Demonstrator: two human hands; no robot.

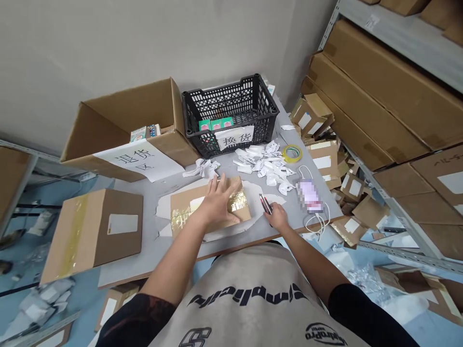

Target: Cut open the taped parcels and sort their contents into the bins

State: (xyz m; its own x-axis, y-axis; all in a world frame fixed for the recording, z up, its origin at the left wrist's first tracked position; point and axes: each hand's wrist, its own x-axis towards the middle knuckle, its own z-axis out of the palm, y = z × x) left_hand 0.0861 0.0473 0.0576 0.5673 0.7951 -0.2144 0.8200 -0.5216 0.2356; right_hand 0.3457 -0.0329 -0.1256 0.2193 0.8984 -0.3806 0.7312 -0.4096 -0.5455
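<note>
Two bare hands rest at a grey worktop (137, 262). The left hand (217, 202) lies flat, fingers spread apart, on a cardboard parcel (188, 205) banded with gold-coloured tape, and the parcel sits on a torn white sheet (163, 207). The right hand (278, 217) curls closed around a red-and-black utility knife (265, 205), just beside the parcel.

Two printed Chinese signs can be read. 换货, "exchange", hangs on a black plastic crate (231, 96) holding green boxes (215, 124). 退货区, "returns area", lies against an open cardboard box (119, 123) with small product cartons (144, 132) inside.

White paper scraps (264, 166) and a roll of yellow tape (292, 153) lie beyond the hands. A pixelated packet (309, 195) with white cords sits to the right. A taped carton (94, 231) stands on the worktop's left, and metal shelves (405, 33) hold large flat cartons (376, 91).
</note>
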